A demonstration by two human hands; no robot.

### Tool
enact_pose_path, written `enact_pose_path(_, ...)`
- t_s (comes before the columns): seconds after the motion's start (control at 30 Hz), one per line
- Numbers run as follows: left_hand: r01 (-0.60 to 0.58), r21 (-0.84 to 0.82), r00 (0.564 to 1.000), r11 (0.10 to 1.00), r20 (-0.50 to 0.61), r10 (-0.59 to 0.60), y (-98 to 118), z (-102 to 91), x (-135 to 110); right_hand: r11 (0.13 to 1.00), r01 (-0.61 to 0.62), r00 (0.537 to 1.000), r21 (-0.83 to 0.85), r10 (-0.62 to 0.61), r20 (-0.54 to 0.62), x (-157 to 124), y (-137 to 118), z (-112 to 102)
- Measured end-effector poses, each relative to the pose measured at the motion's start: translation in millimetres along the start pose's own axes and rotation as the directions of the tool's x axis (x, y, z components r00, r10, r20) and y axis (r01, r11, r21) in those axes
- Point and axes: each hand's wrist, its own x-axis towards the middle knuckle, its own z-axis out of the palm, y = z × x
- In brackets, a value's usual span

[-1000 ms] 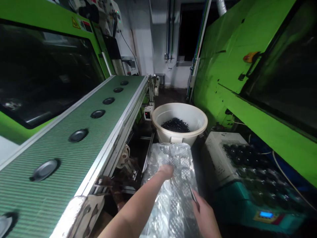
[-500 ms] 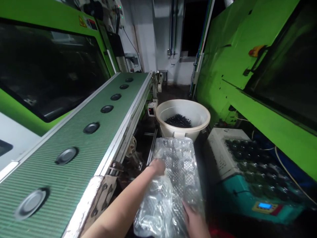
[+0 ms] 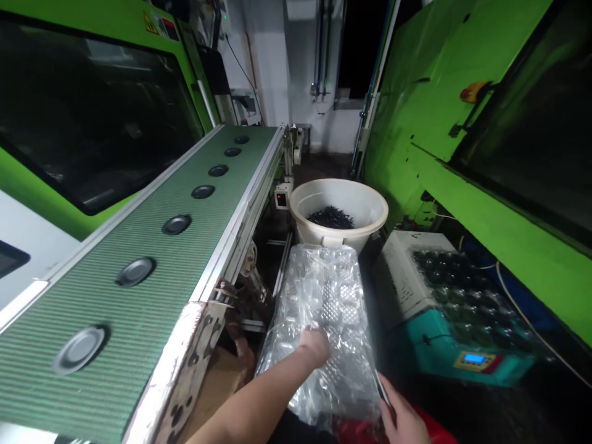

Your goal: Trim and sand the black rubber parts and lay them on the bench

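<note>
A stack of clear plastic trays [image 3: 345, 308] with round pockets lies in front of me, with crinkled clear plastic film [image 3: 296, 296] over it. My left hand [image 3: 317, 346] is closed on the film, above the middle of the trays. At their near right corner, my right hand [image 3: 401, 412] has its fingers closed round the edge; a thin dark strip shows beside the fingers, and I cannot tell what it is. Something red [image 3: 358, 430] shows below the trays.
At left, a green conveyor belt [image 3: 185, 259] carries several dark round discs [image 3: 81, 350]. Beyond the trays stands a white tub [image 3: 370, 229] holding black scraps [image 3: 332, 217]. On the right, a teal-and-white machine [image 3: 425, 336] bears a clear tray of dark parts [image 3: 462, 296]. Green machines flank both sides.
My left hand has come nearer and to the right, drawing film over the trays. My right hand has shifted right and down along the edge. The discs have moved slightly up the belt.
</note>
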Motion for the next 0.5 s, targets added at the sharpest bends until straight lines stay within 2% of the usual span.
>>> enact_pose_path(0.07,0.021,0.007,0.999,1.0,0.024,-0.021,-8.1,2.0,-9.3,1.0,0.018,1.0,-0.002,-0.018,-0.009,1.4,-7.1,2.6)
enact_pose_path(0.17,-0.026,0.014,0.999,1.0,0.026,0.026,-18.9,-2.5,-21.1,0.999,0.048,0.999,-0.016,-0.048,0.004,6.1,-34.7,8.4)
enact_pose_path(0.33,-0.069,0.023,0.998,0.997,-0.009,0.069,-15.3,-13.9,-31.2,0.994,0.064,0.994,-0.09,-0.056,0.089,35.4,-85.6,10.2)
enact_pose_path(0.43,-0.087,0.023,0.996,0.996,-0.003,0.087,-12.2,-17.1,-37.1,0.988,0.047,0.988,-0.147,-0.024,0.155,42.3,-94.0,12.2)
enact_pose_path(0.5,-0.1,0.023,0.995,0.995,0.023,0.099,-16.6,-16.5,-44.3,0.985,0.049,0.978,-0.166,-0.013,0.208,30.0,-88.4,17.6)
